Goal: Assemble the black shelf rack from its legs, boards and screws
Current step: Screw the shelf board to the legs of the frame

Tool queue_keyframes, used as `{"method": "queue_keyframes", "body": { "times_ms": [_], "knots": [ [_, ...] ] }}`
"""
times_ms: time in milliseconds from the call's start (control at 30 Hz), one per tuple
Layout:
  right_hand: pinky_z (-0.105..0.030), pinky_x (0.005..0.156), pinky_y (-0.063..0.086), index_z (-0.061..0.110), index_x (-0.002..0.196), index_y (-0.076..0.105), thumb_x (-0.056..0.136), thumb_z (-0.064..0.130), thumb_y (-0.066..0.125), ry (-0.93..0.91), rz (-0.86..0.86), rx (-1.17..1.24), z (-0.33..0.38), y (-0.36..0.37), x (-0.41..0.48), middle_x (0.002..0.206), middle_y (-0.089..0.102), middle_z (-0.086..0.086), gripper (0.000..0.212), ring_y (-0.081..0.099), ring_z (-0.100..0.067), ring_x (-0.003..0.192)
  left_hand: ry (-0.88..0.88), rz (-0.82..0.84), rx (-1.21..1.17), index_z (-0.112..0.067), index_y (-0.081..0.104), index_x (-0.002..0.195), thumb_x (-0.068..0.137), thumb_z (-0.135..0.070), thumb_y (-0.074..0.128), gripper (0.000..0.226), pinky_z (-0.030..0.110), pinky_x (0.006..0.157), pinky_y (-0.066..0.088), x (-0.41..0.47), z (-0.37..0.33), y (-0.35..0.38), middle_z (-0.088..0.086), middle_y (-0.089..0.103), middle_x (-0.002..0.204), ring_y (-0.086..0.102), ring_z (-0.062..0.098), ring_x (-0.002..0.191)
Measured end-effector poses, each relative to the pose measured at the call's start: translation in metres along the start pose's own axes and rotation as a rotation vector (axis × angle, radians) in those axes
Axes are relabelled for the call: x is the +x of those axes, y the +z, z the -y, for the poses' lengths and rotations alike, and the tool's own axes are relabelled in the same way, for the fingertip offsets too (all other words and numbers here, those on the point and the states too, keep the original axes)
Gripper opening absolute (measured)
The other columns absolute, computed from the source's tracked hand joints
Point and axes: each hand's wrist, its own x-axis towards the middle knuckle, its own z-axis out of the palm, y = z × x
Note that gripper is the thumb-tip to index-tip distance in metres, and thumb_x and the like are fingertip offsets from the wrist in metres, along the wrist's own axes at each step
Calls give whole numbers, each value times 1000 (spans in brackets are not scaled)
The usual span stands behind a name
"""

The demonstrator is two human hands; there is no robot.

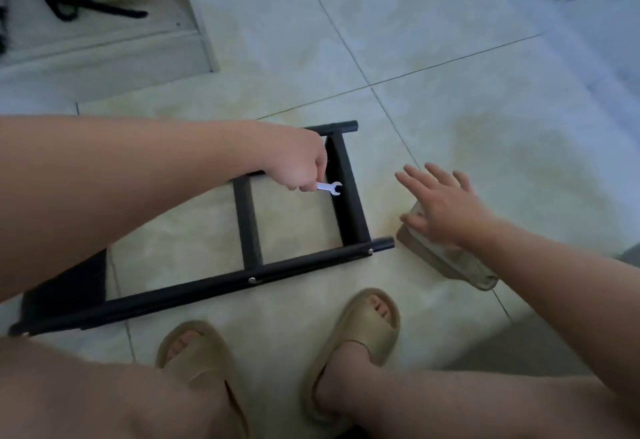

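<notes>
**Rack side frame: fastener work at the far joint**

- Black shelf rack [301, 264]: part-built, lying flat on the tiled floor [450, 109] just ahead of the person's feet.
- Near leg carries two screws [251, 280]. The far leg [337, 128] is mostly hidden under the forearm.
- Two boards [346, 189] span btwn the legs.
- L hand [298, 165]: fingers curled round a small wrench [329, 188], its open head at the inner face of the right-hand board.
- R hand [446, 210]: fingers straight and spread, gripping nothing, over a clear pack [450, 263] just beside the rack's end. Can't tell if it is touching or hovering.
- Step, as judged: tightening a nut or bolt at that board.
- To do it well: seat the wrench head fully before turning. Use short swings, since there is little room inside the frame. Steady the frame w/ the free hand. Go snug only until all joints sit square.
- Container: the clear pack is probably the hardware bag. Contents too blurred to tell.
</notes>
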Motion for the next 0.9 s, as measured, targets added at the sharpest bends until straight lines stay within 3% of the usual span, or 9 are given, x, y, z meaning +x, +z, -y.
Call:
{"method": "queue_keyframes", "body": {
  "times_ms": [133, 233, 400, 467, 567, 633, 800, 900],
  "knots": [
    [-48, 125, 3, 37, 161, -2, 102, 57, 35, 40, 29, -45, -63, 15, -20, 170, -4, 13, 72, -2, -19, 157, 34, -59, 30, -18, 72, 104, 90, -19, 62, 17, 27, 66, 46, 54, -65, 2, 1, 69, 93, 58, 19, 80],
    [-44, 124, 4, 37, 161, 4, 102, 56, 38, 88, 74, -20, -97, 50, -34, 170, 1, 13, 71, 3, -17, 156, 52, -20, 2, -17, 70, 109, 93, -17, 61, 18, 20, 59, 44, 103, -104, 24, 0, 64, 97, 57, 19, 82],
    [-34, 120, 23, 31, 157, 32, 99, 47, 52, 196, 94, 171, -122, 112, -41, 162, 33, 7, 63, 27, -16, 150, 104, 51, -38, -1, 67, 102, 92, -9, 48, 24, 31, 61, 42, 167, -156, 79, 13, 65, 91, 54, 31, 80],
    [-35, 115, 33, 25, 151, 44, 98, 42, 57, 232, 112, 248, -125, 129, -39, 154, 46, 3, 57, 39, -20, 144, 121, 35, -75, -2, 67, 95, 90, -11, 49, 20, 37, 63, 47, 184, -170, 101, 18, 64, 87, 61, 40, 87],
    [-37, 110, 39, 21, 145, 52, 98, 37, 59, 301, 130, 348, -129, 151, -31, 145, 55, -2, 51, 48, -26, 135, 104, -30, -103, -13, 68, 109, 86, -14, 51, 28, 34, 77, 50, 211, -183, 133, 10, 68, 111, 64, 35, 104],
    [-38, 110, 39, 22, 145, 52, 98, 36, 59, 332, 150, 377, -131, 162, -27, 145, 56, -3, 50, 48, -27, 135, 94, -67, -93, -18, 67, 114, 86, -16, 52, 32, 35, 83, 51, 225, -189, 147, 6, 68, 118, 64, 32, 109],
    [-41, 111, 37, 21, 145, 52, 97, 35, 59, 353, 153, 402, -130, 173, -25, 148, 53, -2, 50, 44, -26, 138, 155, -105, 63, -20, 68, 116, 88, -16, 52, 33, 33, 76, 46, 236, -193, 163, 5, 68, 120, 65, 31, 110],
    [-42, 111, 37, 20, 144, 53, 98, 33, 60, 362, 119, 448, -129, 164, -23, 147, 54, -3, 49, 45, -27, 138, 231, -78, 34, -19, 62, 129, 91, -15, 51, 39, 38, 94, 50, 228, -177, 156, 6, 59, 133, 57, 29, 123]
  ]
}}
